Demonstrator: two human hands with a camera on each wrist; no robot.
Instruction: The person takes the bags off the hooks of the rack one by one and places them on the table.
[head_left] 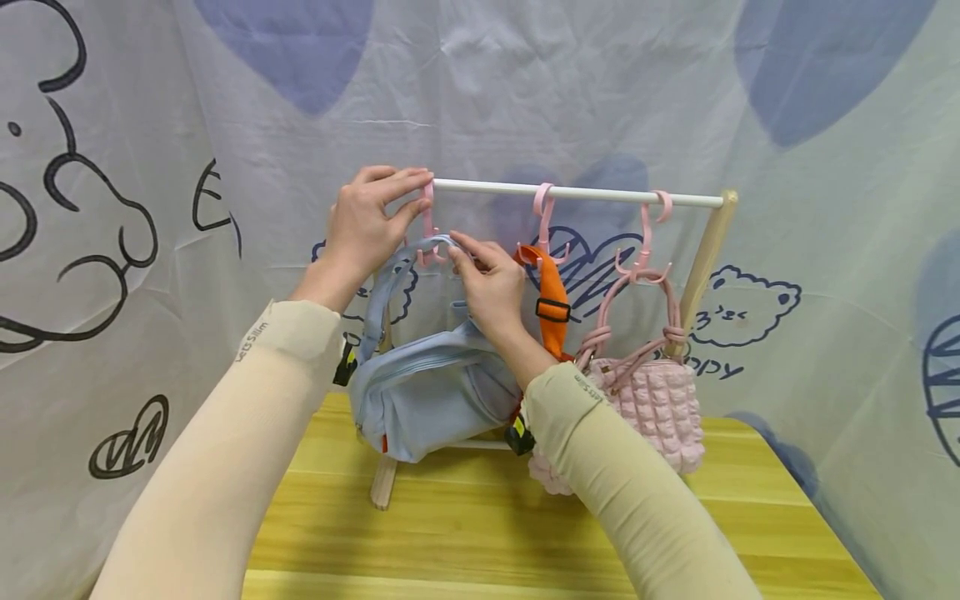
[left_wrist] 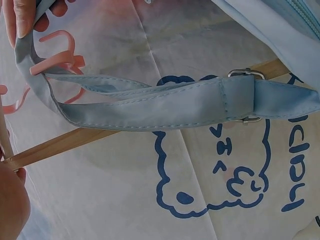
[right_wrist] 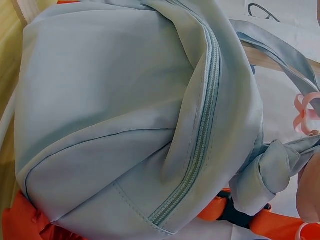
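A light blue bag (head_left: 442, 400) hangs at the left of the rack, its zipper and front facing up in the right wrist view. Its strap (left_wrist: 150, 115) loops round the prongs of a pink hook (head_left: 428, 208); in the left wrist view a prong (left_wrist: 52, 61) crosses the strap. My left hand (head_left: 367, 217) holds the top of this hook at the rod's left end, thumb and fingers on either side. Lower and to the right, my right hand (head_left: 491, 283) pinches the strap beside the hook, fingertips pointing left.
The white rod (head_left: 600, 193) carries two more pink hooks. An orange strap (head_left: 553, 292) with a black buckle hangs from the middle one, a quilted pink handbag (head_left: 660, 408) from the right one. The rack's wooden legs (head_left: 384, 482) stand on a wood-grain table (head_left: 450, 533) before printed cloth.
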